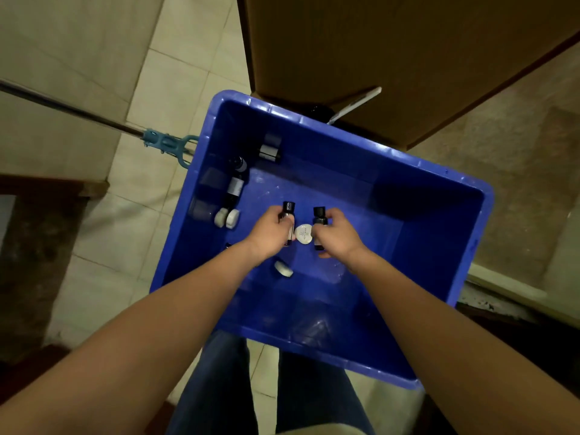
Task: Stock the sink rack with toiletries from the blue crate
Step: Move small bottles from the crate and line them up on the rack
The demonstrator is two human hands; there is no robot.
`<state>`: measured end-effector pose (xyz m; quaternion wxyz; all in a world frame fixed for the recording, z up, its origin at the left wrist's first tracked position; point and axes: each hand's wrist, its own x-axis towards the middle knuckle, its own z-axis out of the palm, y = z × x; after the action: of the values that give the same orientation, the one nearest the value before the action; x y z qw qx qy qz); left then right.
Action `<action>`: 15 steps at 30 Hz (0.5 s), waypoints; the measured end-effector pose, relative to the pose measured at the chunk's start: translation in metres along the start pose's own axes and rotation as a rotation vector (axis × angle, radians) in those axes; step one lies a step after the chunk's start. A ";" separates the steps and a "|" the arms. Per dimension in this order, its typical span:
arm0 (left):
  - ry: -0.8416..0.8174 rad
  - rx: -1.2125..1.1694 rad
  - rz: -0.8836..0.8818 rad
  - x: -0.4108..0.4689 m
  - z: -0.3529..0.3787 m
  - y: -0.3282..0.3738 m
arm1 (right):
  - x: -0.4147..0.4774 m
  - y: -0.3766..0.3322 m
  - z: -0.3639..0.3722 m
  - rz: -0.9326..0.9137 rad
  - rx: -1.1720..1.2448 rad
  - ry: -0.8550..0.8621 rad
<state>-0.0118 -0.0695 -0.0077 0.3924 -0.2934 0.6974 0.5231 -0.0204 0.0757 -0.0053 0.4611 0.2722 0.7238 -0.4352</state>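
L bottle [288, 209] is gripped in L hand [270, 230], R bottle [319, 216] in R hand [337, 235], caps pointed far, disc [303, 234] flanked between them in crate [439, 230].

Head view, steeply downward, close above blue crate [408, 158].

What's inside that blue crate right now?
Small dark bottles and white round containers lie in the blue crate. The left hand grips one bottle, the right hand another, a white container between them. The forearms hide part of the crate floor.
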 end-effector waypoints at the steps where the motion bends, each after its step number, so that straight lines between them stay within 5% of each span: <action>1: -0.021 -0.099 -0.042 -0.008 0.000 0.003 | -0.007 -0.002 0.002 0.000 0.039 0.015; 7: -0.081 -0.342 -0.179 -0.053 -0.013 0.012 | -0.060 -0.015 0.013 0.011 0.215 0.059; 15: -0.113 -0.400 -0.104 -0.123 -0.038 0.034 | -0.157 -0.031 0.029 -0.094 0.430 0.012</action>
<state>0.0152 -0.0967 0.1194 0.3915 -0.3711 0.5404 0.6458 0.0344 0.0368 0.1427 0.3672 0.3330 0.6290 -0.5989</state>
